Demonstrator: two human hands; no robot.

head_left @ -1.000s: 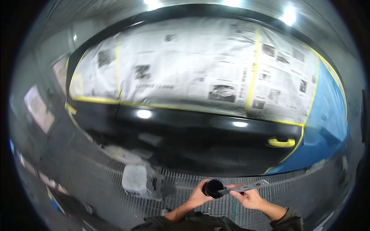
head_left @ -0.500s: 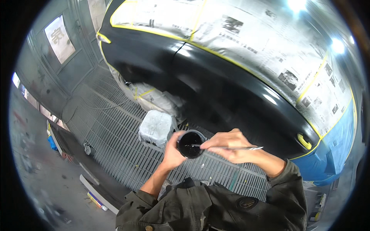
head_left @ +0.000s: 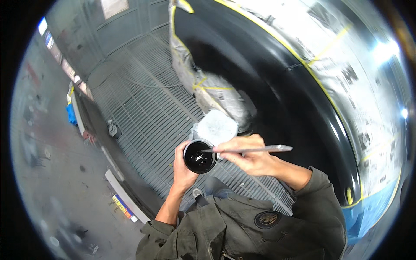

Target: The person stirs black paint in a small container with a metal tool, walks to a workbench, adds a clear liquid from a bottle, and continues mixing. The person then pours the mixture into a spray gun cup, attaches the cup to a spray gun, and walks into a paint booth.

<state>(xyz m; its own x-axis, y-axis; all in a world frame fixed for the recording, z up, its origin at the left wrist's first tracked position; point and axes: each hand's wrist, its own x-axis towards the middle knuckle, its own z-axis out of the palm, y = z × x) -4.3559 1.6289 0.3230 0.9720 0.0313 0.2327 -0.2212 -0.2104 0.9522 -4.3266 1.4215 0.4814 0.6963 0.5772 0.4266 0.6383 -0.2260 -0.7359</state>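
Observation:
My left hand [head_left: 183,168] is closed around a round cup [head_left: 199,141] and holds it upright in front of my body. Glossy black liquid [head_left: 200,164], like paint, lies inside. Over the cup's right side, my right hand [head_left: 251,161] grips a thin, flat metal stirring stick [head_left: 277,148]. Its lower tip reaches into the cup, while the wide end points right, past my knuckles. Just beyond the cup stands a low block-shaped stand [head_left: 219,125] wrapped in whitish covering.
A black car body panel [head_left: 268,86] curves along the right, edged with yellow tape and newspaper masking [head_left: 320,34]. Blue sheeting [head_left: 368,216] covers its near end. Below is slatted grating floor [head_left: 143,91]. Along the left wall run a ledge [head_left: 125,197] and a long coloured box [head_left: 124,207].
The whole view has swung, so the car panel sits farther right and more floor shows at left. In the picture, both hands and the cup have shifted left. The stick stays in the cup.

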